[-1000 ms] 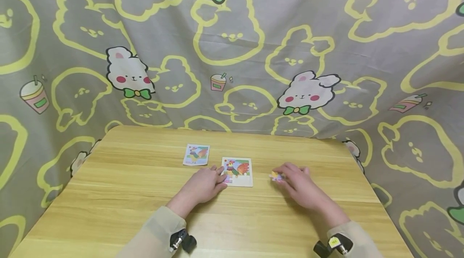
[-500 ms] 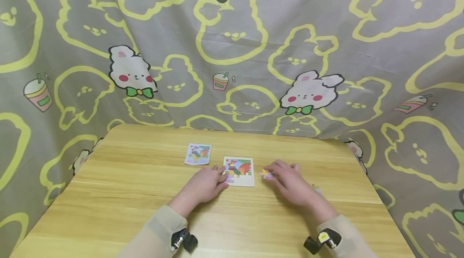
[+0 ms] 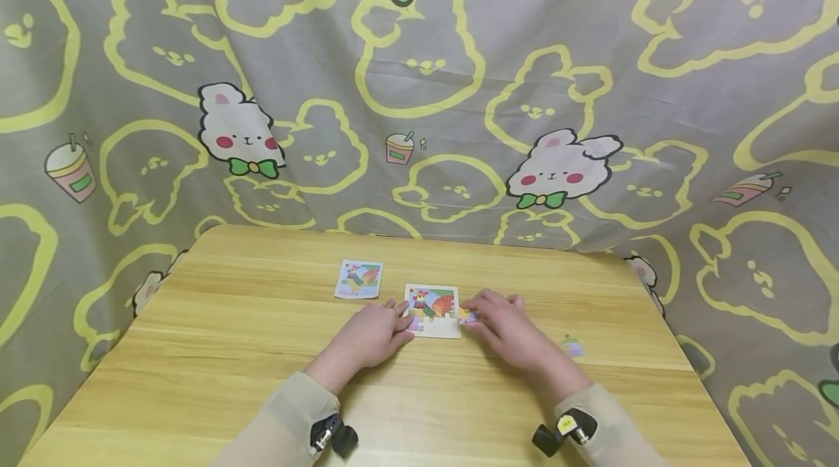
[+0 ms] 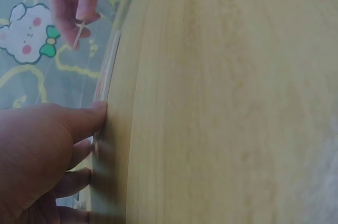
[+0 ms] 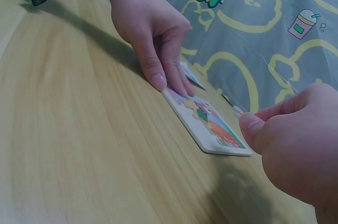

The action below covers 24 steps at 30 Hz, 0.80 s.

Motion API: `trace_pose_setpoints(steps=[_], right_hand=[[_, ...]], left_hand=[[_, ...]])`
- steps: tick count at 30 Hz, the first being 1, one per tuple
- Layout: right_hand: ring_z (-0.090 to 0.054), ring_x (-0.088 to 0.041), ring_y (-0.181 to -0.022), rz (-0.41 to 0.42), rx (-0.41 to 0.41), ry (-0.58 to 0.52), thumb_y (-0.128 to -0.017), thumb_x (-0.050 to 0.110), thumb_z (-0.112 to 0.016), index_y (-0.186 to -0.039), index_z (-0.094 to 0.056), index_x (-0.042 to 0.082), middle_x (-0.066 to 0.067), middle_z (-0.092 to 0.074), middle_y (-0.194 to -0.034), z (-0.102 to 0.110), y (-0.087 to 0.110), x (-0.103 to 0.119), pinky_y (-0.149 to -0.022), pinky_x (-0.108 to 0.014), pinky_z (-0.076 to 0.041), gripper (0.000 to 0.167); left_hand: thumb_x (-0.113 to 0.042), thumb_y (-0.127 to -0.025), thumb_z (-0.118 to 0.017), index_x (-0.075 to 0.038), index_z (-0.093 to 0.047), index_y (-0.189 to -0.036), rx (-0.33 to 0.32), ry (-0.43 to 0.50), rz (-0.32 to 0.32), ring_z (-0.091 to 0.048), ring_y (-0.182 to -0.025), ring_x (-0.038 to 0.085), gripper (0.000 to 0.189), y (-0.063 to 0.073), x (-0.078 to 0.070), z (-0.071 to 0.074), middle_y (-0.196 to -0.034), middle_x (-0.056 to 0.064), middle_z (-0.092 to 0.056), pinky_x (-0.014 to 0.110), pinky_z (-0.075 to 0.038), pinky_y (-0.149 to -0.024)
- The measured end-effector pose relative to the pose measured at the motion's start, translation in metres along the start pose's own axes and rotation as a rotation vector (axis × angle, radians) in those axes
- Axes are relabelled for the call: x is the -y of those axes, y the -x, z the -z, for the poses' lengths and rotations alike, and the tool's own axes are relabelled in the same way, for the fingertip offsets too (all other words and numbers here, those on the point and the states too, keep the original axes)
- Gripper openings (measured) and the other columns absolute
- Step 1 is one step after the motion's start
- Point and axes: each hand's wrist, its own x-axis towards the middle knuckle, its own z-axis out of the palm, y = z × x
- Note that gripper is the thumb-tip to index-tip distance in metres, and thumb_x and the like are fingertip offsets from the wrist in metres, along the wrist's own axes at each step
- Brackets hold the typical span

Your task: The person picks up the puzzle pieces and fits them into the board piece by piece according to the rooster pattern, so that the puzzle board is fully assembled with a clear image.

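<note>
A jigsaw puzzle board (image 3: pixel 448 331) with a rooster picture lies on the table; part of its lower right is bare white. My left hand (image 3: pixel 369 334) holds the board at its left edge, thumb at the near corner and fingertips over the picture. My right hand (image 3: pixel 507 325) pinches a puzzle piece (image 3: pixel 467 316), yellow and purple, right at the board's right edge. In the right wrist view the right hand (image 5: pixel 296 139) hides most of this piece. Seen edge-on in the left wrist view, the piece (image 4: pixel 79 35) is tilted between thumb and fingers.
A small paper card (image 3: pixel 358 279) with the same rooster picture lies left of the board. Another puzzle piece (image 3: pixel 572 345), green and purple, lies to the right of my right hand. A patterned curtain (image 3: pixel 452 88) hangs behind the wooden table (image 3: pixel 216 321).
My right hand has moved left with the pinched puzzle piece, up to the board's right edge, uncovering the green and purple piece. My left hand has stayed on the board.
</note>
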Motion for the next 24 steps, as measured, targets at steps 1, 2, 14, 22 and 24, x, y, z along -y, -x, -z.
trace_pose_setpoints(steps=[1, 2, 14, 22, 24], right_hand=[[-0.063, -0.014, -0.109, 0.002, 0.0, -0.005, -0.102, 0.022, -0.072, -0.137, -0.068, 0.01, 0.004, -0.066, -0.122, -0.001, -0.001, 0.001, -0.099, -0.048, -0.026, 0.037], [-0.063, -0.014, -0.109, 0.006, -0.001, -0.007, -0.102, 0.022, -0.072, -0.137, -0.068, 0.01, 0.004, -0.066, -0.122, -0.002, -0.002, 0.001, -0.099, -0.048, -0.026, 0.036], [-0.059, -0.016, -0.111, 0.033, 0.011, 0.074, -0.103, 0.027, -0.072, -0.136, -0.07, 0.01, 0.003, -0.065, -0.118, -0.018, -0.014, 0.01, -0.096, -0.049, -0.029, 0.038], [-0.062, -0.02, -0.117, 0.05, 0.012, 0.05, -0.103, 0.028, -0.071, -0.133, -0.07, 0.013, 0.002, -0.066, -0.122, -0.029, -0.023, 0.015, -0.096, -0.049, -0.028, 0.034], [-0.062, -0.02, -0.119, 0.057, 0.012, 0.053, -0.103, 0.028, -0.071, -0.133, -0.07, 0.013, 0.002, -0.066, -0.124, -0.031, -0.025, 0.016, -0.095, -0.05, -0.028, 0.033]], left_hand=[[-0.038, -0.108, -0.062, -0.011, -0.07, -0.14, 0.003, 0.001, 0.004, -0.054, -0.138, 0.043, 0.042, 0.0, 0.0, 0.0, -0.152, 0.014, -0.057, 0.054, -0.045, -0.113], [-0.037, -0.108, -0.063, -0.011, -0.071, -0.14, 0.003, 0.001, 0.005, -0.055, -0.138, 0.043, 0.042, 0.0, 0.0, 0.0, -0.151, 0.014, -0.058, 0.055, -0.045, -0.112], [-0.039, -0.108, -0.062, -0.01, -0.071, -0.14, -0.004, -0.003, 0.005, -0.055, -0.137, 0.043, 0.043, 0.0, 0.0, -0.001, -0.151, 0.014, -0.058, 0.055, -0.046, -0.112], [-0.039, -0.108, -0.063, -0.011, -0.071, -0.14, -0.006, -0.002, 0.005, -0.055, -0.137, 0.043, 0.043, 0.0, 0.001, -0.001, -0.151, 0.013, -0.058, 0.055, -0.046, -0.111], [-0.039, -0.108, -0.063, -0.011, -0.071, -0.139, -0.007, -0.003, 0.004, -0.056, -0.137, 0.043, 0.043, 0.0, 0.0, 0.0, -0.151, 0.014, -0.058, 0.055, -0.047, -0.111]])
